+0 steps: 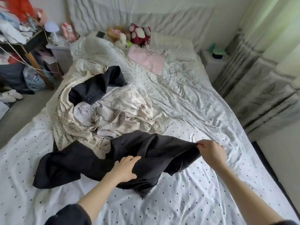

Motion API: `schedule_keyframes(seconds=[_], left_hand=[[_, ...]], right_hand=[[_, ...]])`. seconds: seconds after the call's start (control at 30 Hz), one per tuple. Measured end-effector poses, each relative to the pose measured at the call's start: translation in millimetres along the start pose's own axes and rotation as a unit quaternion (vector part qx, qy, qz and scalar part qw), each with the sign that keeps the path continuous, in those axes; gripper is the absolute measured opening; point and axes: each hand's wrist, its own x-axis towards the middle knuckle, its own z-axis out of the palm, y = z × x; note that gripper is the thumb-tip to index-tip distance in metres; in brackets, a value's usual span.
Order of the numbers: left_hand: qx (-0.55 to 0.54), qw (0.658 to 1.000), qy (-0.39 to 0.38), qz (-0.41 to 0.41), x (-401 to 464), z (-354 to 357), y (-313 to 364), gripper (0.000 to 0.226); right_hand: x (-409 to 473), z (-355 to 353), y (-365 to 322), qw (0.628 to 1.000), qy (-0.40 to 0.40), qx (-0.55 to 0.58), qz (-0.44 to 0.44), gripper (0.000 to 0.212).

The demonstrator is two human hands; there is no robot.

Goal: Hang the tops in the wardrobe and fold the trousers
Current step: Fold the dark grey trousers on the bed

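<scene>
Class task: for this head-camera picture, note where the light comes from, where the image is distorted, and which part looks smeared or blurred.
Head view: daylight enters through the curtains on the right; the wide lens bends the bed edges; the top-left clutter is smeared, while the black garment stays fairly sharp.

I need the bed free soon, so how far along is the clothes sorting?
Early stage. Nothing folded or hung shows in view. In hand: the black garment, spread over the bed; the right hand pinches its edge and the left hand grips its middle. Left: the heap of pale clothes and another dark garment atop it. No wardrobe shows.
</scene>
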Motion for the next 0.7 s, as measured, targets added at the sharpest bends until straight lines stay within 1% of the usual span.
schedule_keyframes(seconds=[0.03, 0.1, 0.17, 0.2, 0.27, 0.3, 0.33, 0.4, 0.43, 0.47, 0.5, 0.57, 0.6, 0.63, 0.67, 0.7], left_hand=[[0.001, 1.000, -0.012, -0.021, 1, 6, -5, 0.070], [0.006, 0.999, -0.020, -0.046, 1, 12, -10, 0.056], [-0.006, 0.999, -0.042, -0.023, -1, 15, -9, 0.035], [-0.035, 0.997, -0.063, -0.004, -2, 18, -7, 0.028], [-0.115, 0.989, -0.094, 0.007, -6, 24, -6, 0.026], [-0.153, 0.986, -0.072, -0.005, -6, 25, -9, 0.026], [-0.172, 0.984, -0.023, -0.027, -5, 23, -15, 0.027], [-0.162, 0.979, 0.086, -0.087, -1, 21, -39, 0.029], [-0.159, 0.972, 0.124, -0.119, 1, 20, -53, 0.032], [-0.157, 0.967, 0.144, -0.143, 4, 17, -68, 0.037], [-0.158, 0.963, 0.146, -0.160, 6, 13, -80, 0.043], [-0.192, 0.957, 0.108, -0.188, 10, 10, -94, 0.059], [-0.247, 0.943, 0.067, -0.210, 14, 15, -101, 0.069], [-0.319, 0.921, 0.036, -0.222, 19, 20, -103, 0.079], [-0.397, 0.883, 0.013, -0.251, 25, 26, -106, 0.092], [-0.450, 0.849, 0.019, -0.277, 31, 36, -110, 0.106]], right_hand=[[1, 6, 0, 0.999, -0.029, -0.027, -0.002, 0.034], [2, 20, -6, 0.994, -0.082, -0.073, -0.020, 0.043], [1, 37, -19, 0.988, -0.099, -0.097, -0.060, 0.044], [-1, 47, -28, 0.984, -0.104, -0.111, -0.089, 0.042], [-1, 69, -44, 0.972, -0.119, -0.132, -0.153, 0.034], [1, 78, -52, 0.967, -0.130, -0.130, -0.177, 0.031], [3, 86, -61, 0.962, -0.146, -0.123, -0.195, 0.030], [11, 99, -78, 0.955, -0.168, -0.095, -0.223, 0.031], [18, 109, -90, 0.951, -0.173, -0.083, -0.242, 0.032], [25, 119, -102, 0.947, -0.180, -0.078, -0.256, 0.032], [30, 130, -115, 0.941, -0.192, -0.077, -0.268, 0.033], [33, 149, -136, 0.928, -0.220, -0.080, -0.289, 0.036], [33, 163, -147, 0.920, -0.241, -0.079, -0.298, 0.037], [33, 171, -155, 0.916, -0.254, -0.071, -0.304, 0.039], [33, 179, -161, 0.912, -0.263, -0.056, -0.309, 0.040], [34, 185, -165, 0.911, -0.269, -0.035, -0.309, 0.041]])
